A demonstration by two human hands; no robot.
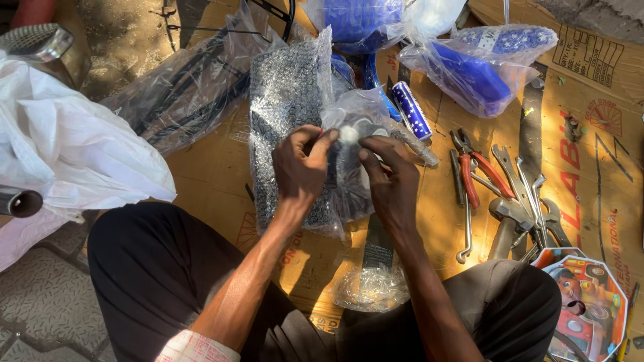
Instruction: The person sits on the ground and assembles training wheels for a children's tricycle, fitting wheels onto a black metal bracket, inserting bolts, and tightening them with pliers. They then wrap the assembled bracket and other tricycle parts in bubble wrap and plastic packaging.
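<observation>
A crumpled white sheet [74, 147] lies at the far left, beside black parts wrapped in clear plastic [194, 87]. Over the cardboard [590, 154] on the ground, the left hand [302, 167] and right hand [389, 177] both pinch a small clear plastic bag [352, 117] between them. Red-handled pliers [476, 171] and wrenches [530, 201] lie to the right.

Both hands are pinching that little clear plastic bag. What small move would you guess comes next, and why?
Probably pulling the pinched edges apart to open it: the left hand and right hand grip the small clear bag at its top, with parts visible inside.
</observation>
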